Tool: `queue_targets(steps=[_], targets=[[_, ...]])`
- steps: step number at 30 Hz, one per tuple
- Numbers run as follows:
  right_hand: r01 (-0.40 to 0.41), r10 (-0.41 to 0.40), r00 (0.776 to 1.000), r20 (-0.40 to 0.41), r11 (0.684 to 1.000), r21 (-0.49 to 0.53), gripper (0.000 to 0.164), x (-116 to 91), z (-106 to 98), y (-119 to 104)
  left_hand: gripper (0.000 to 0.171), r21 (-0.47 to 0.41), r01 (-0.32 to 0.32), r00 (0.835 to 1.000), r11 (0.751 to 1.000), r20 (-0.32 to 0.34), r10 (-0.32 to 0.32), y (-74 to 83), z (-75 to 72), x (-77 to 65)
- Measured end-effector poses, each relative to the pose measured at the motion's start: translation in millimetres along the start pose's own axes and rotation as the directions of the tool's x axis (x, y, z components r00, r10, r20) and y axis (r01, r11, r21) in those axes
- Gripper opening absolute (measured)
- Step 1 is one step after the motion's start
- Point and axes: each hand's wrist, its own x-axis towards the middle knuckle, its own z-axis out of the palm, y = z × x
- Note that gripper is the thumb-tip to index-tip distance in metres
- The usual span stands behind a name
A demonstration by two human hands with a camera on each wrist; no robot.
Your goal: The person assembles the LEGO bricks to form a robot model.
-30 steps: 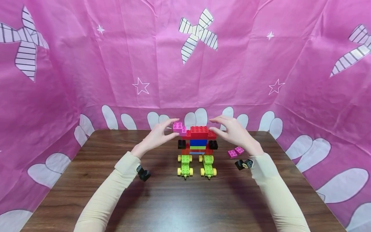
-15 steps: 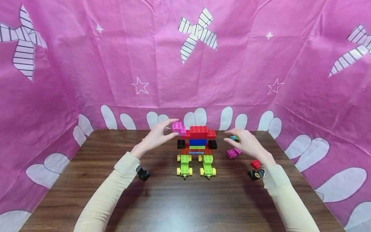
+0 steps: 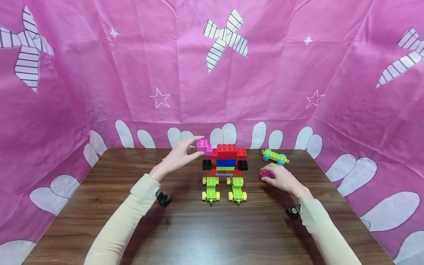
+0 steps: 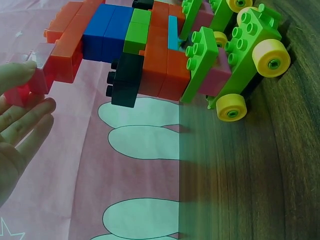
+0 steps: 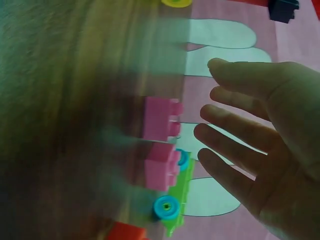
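A brick-built figure (image 3: 226, 163) stands upright on two lime-green wheeled bases (image 3: 211, 191) with yellow wheels. It has a red top, a blue middle and black bricks at its sides. At its left shoulder, my left hand (image 3: 179, 155) pinches a pink brick (image 3: 202, 144) between thumb and fingers; the left wrist view shows the thumb (image 4: 21, 72) lying over it. My right hand (image 3: 281, 178) is over two loose magenta bricks (image 5: 157, 118) on the table, its fingers spread and slightly bent. In the right wrist view a gap separates the fingertips from those bricks.
A lime-green wheeled base with blue wheels (image 3: 275, 156) sits behind the right hand, near the table's back edge. A loose red brick (image 5: 127, 231) lies at the bottom of the right wrist view. Pink cloth (image 3: 212, 92) surrounds the wooden table (image 3: 198, 235).
My right hand has moved from the figure's right shoulder, rightward and then down to the loose magenta bricks, uncovering the blue-wheeled base. My left hand stays on the pink brick.
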Motion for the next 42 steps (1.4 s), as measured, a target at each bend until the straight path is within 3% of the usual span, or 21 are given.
queue_targets(steps=[10, 30, 42], targets=[[-0.042, 0.043, 0.996, 0.074, 0.999, -0.003, 0.034, -3.8, 7.8, 5.9, 0.054, -0.002, -0.001, 1.000, 1.000, 0.013, 0.001, -0.2, -0.5, -0.4], [-0.039, 0.040, 0.996, 0.078, 0.999, -0.017, 0.036, -8.4, 7.3, 5.7, 0.052, -0.023, -0.015, 1.000, 1.000, -0.007, 0.015, 0.0, 0.2, -0.6], [-0.002, 0.005, 0.996, 0.086, 0.999, -0.035, 0.026, -8.3, 11.0, 7.6, 0.053, -0.026, -0.004, 1.000, 1.000, -0.010, 0.003, -1.0, 0.1, -1.7]])
